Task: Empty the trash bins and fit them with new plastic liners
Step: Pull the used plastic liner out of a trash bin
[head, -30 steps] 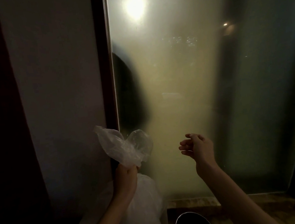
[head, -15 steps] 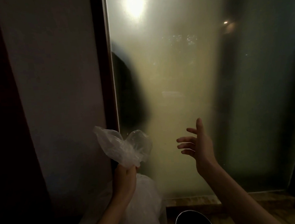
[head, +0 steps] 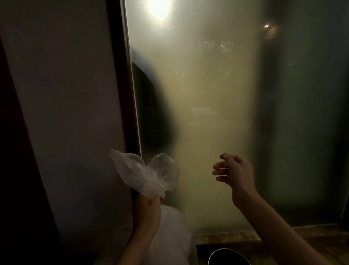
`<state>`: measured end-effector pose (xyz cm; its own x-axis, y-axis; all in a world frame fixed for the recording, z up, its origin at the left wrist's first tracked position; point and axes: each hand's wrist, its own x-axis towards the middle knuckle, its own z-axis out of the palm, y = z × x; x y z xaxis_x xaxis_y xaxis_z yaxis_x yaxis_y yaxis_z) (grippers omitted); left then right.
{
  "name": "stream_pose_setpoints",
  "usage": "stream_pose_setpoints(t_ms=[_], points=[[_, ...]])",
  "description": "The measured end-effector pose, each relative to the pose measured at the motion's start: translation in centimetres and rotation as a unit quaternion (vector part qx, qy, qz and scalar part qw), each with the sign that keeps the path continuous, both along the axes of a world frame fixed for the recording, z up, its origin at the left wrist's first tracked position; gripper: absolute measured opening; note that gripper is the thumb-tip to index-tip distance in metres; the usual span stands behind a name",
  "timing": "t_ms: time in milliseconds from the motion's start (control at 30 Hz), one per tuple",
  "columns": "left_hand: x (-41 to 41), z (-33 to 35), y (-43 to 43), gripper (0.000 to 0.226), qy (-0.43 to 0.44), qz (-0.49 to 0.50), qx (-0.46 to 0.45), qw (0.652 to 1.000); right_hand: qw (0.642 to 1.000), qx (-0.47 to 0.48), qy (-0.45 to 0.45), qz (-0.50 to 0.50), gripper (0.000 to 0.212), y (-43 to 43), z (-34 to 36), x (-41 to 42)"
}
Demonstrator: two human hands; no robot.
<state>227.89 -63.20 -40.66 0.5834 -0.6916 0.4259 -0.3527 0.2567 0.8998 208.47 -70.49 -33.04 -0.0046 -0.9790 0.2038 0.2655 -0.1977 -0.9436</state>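
A clear plastic bag [head: 148,177] is gripped by the left hand [head: 147,210], whose fingers are curled tight round its bunched neck. The loose top of the bag is fanned out above the fist, and the full white part is hung below it, close to the wall [head: 67,99]. The right hand [head: 236,171] is held up in the air, apart from the bag. Its fingers are loosely bent and nothing is held in them. A round dark bin [head: 229,260] is seen at the bottom edge, just beside the bag. Behind both hands a cloudy glass panel [head: 209,108] is seen.
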Motion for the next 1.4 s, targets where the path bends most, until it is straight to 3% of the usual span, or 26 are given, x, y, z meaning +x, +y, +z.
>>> stream_pose_setpoints(t_ms=[367, 500, 833, 1000, 1167, 1400], points=[[-0.38, 0.31, 0.22, 0.035, 0.004, -0.001, -0.012, 1.000, 1.000, 0.001, -0.003, -0.016, 0.017, -0.09, -0.36, -0.28], [-0.30, 0.06, 0.02, 0.046, -0.006, 0.005, -0.010, 1.000, 1.000, -0.003, -0.011, -0.014, 0.017, -0.08, -0.26, -0.34], [-0.25, 0.04, -0.12, 0.048, -0.010, 0.005, 0.009, 1.000, 0.999, -0.011, -0.053, 0.006, 0.031, -0.04, 0.15, -0.23], [-0.35, 0.23, -0.03, 0.048, -0.005, 0.008, 0.009, 1.000, 1.000, -0.004, -0.026, -0.014, 0.018, -0.39, -0.27, -0.20], [-0.57, 0.37, 0.01, 0.027, 0.003, -0.010, -0.007, 1.000, 0.999, -0.003, -0.033, -0.006, 0.017, -0.39, -0.41, -0.31], [-0.65, 0.44, -0.01, 0.023, 0.002, -0.027, -0.027, 0.999, 0.999, -0.008, -0.009, 0.041, 0.021, 0.29, -0.63, -0.38]])
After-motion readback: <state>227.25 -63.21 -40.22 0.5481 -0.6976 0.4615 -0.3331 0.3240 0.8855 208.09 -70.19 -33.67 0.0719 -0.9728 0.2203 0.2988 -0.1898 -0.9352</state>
